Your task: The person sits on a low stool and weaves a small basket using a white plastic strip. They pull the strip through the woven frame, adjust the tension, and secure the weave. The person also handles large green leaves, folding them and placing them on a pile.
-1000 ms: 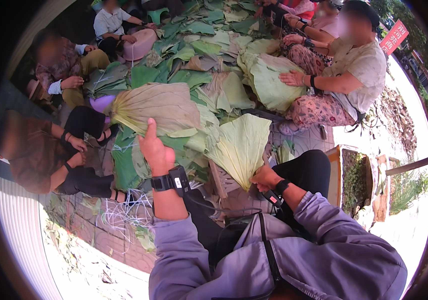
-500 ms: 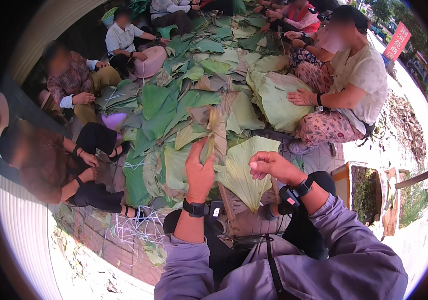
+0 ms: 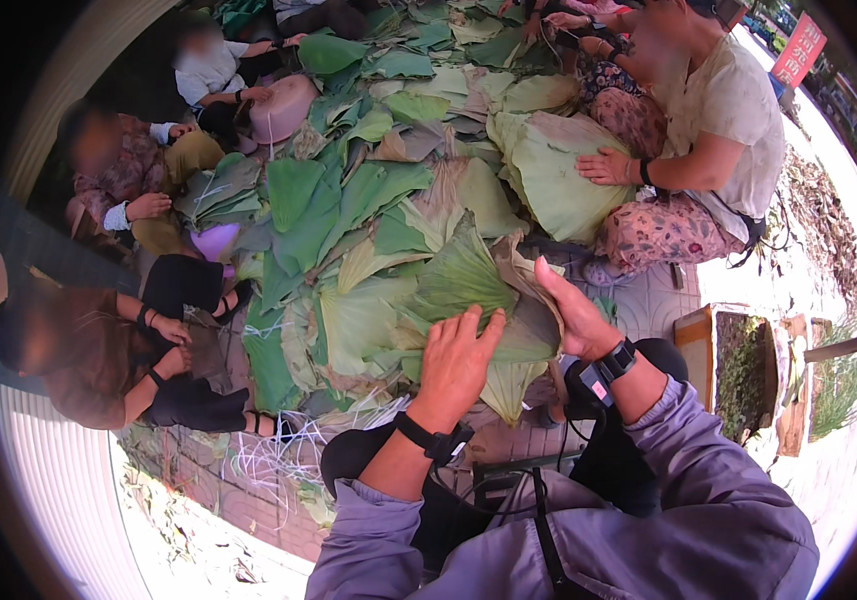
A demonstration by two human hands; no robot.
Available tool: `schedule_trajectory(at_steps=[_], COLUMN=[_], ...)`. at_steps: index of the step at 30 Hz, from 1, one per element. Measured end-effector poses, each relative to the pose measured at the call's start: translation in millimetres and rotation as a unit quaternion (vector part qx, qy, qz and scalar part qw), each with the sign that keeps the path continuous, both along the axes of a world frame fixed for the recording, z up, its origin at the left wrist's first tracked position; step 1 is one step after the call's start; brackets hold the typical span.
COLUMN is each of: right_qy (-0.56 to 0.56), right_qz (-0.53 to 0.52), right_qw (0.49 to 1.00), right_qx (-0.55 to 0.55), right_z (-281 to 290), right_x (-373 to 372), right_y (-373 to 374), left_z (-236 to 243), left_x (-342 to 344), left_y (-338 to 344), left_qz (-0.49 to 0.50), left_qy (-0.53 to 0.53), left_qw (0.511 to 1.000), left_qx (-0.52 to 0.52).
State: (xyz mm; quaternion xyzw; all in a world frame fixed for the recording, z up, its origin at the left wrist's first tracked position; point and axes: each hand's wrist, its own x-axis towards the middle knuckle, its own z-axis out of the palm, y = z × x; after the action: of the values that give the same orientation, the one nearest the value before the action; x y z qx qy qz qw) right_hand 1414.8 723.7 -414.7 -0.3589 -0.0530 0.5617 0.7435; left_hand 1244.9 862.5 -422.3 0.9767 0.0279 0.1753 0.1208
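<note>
A greenish-brown lotus leaf [image 3: 468, 275] is spread in front of me, partly covering a paler leaf [image 3: 513, 390] whose pointed end shows below. My left hand [image 3: 456, 360] lies on the leaf's near left part, palm down and fingers stretched out. On the other side, my right hand [image 3: 580, 312] stands with fingers extended and palm turned inward against the leaf's brown right edge. Its thumb side is partly turned away from view. Both wrists wear black straps with small devices.
A large heap of lotus leaves [image 3: 368, 200] stretches away ahead. Co-workers sit along both sides; one at the right rests a hand on a leaf stack [image 3: 558, 170]. White strings [image 3: 273, 455] lie at the left, a pink tub [image 3: 284, 108] farther off, and a planter box [image 3: 738, 370] at the right.
The leaf that my left hand held up folded is now opened out over the paler leaf. My left hand has come down and right; my right hand has uncurled and moved to the leaf's edge.
</note>
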Motion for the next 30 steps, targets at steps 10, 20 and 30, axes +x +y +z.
schedule_trajectory(at_steps=[10, 20, 30], right_qy=[-0.09, -0.072, -0.07], right_qz=[0.07, 0.102, 0.058], right_qw=[0.993, 0.992, 0.996], right_qx=[-0.022, 0.001, 0.002], right_z=[14, 10, 5], right_x=[1, -17, -1], right_y=[-16, -3, -5], left_z=[18, -5, -6], left_x=[-5, 5, 7], left_y=[8, 13, 34], left_qz=[-0.045, 0.11, 0.135], left_qy=[0.051, -0.003, -0.102], left_qw=[0.942, 0.857, 0.786], left_qx=[-0.33, -0.504, -0.594])
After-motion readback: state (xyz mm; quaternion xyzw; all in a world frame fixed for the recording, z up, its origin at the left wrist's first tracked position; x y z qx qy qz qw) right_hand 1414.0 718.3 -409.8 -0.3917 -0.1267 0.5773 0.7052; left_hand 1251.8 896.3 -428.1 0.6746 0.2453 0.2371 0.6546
